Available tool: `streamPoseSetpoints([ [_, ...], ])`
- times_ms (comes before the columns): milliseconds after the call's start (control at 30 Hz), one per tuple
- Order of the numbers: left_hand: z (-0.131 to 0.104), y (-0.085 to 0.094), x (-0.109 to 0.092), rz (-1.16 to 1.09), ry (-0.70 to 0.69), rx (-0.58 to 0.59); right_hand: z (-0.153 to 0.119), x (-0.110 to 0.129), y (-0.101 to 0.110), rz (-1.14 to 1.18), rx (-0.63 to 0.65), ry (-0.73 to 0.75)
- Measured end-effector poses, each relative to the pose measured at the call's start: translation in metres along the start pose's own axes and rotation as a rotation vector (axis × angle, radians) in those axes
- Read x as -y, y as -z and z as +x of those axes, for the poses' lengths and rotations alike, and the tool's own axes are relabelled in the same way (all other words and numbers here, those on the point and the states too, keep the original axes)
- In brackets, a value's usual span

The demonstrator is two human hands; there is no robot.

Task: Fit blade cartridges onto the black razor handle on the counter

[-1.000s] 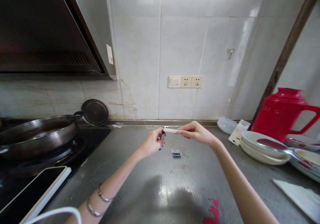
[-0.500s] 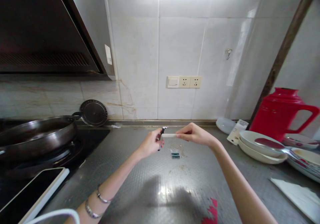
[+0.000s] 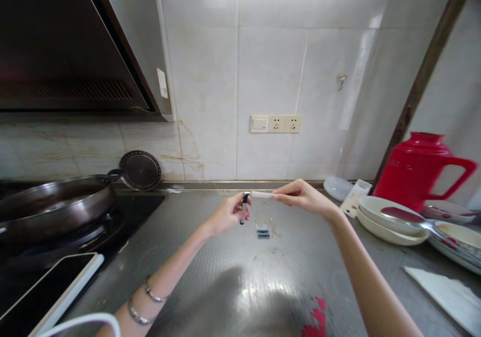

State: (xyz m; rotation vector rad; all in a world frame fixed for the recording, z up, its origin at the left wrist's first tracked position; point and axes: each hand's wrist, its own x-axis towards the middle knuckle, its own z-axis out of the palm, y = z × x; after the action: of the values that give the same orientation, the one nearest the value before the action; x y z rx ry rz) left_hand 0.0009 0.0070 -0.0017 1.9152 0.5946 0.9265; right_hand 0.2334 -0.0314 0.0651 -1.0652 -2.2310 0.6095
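My left hand (image 3: pixel 230 214) is closed around a slim black-and-white object (image 3: pixel 244 209) with a shiny metal top, held nearly upright; its exact kind is too small to make out. Between the fingertips of my right hand (image 3: pixel 295 195) is a slim white stick (image 3: pixel 263 195), lying roughly level. Its free end points left, close beside the metal top; a narrow gap seems to lie between them. Below the hands, two small dark green cylinders (image 3: pixel 263 233), battery-like, lie side by side on the metal counter (image 3: pixel 210 282).
On the left are a pan (image 3: pixel 63 201) on the stove, a round black disc (image 3: pixel 140 170) and a phone-like device (image 3: pixel 52 292). To the right stand a red jug (image 3: pixel 417 171), stacked bowls (image 3: pixel 391 229) and a white sheet (image 3: pixel 447 292). A red patch (image 3: pixel 315 322) marks the counter's front.
My right hand has moved right with the white stick, whose end has come away from the object in my left hand. That object has turned and now shows its pale side.
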Motion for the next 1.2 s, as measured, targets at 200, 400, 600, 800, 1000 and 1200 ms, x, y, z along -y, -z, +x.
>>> streamPoseSetpoints([
  [200, 0.0, 0.0, -0.002, -0.002, -0.02, -0.014, 0.005, -0.005, -0.005, 0.035, 0.03, 0.004],
  [400, 0.0, 0.002, -0.001, 0.013, -0.037, -0.014, 0.008, -0.01, -0.007, 0.083, 0.01, 0.008],
  [600, 0.0, 0.0, 0.003, 0.012, -0.03, 0.001, 0.009, -0.013, -0.007, 0.097, 0.154, -0.016],
  [800, 0.0, -0.001, 0.002, 0.028, -0.016, 0.001, 0.009, -0.015, -0.008, 0.1, 0.041, -0.025],
  [1000, 0.0, -0.001, 0.002, 0.036, -0.009, -0.01, 0.009, -0.017, -0.007, 0.159, 0.053, -0.036],
  [1200, -0.001, -0.002, 0.0, 0.043, -0.013, 0.001, 0.007, -0.016, -0.005, 0.15, 0.166, -0.05],
])
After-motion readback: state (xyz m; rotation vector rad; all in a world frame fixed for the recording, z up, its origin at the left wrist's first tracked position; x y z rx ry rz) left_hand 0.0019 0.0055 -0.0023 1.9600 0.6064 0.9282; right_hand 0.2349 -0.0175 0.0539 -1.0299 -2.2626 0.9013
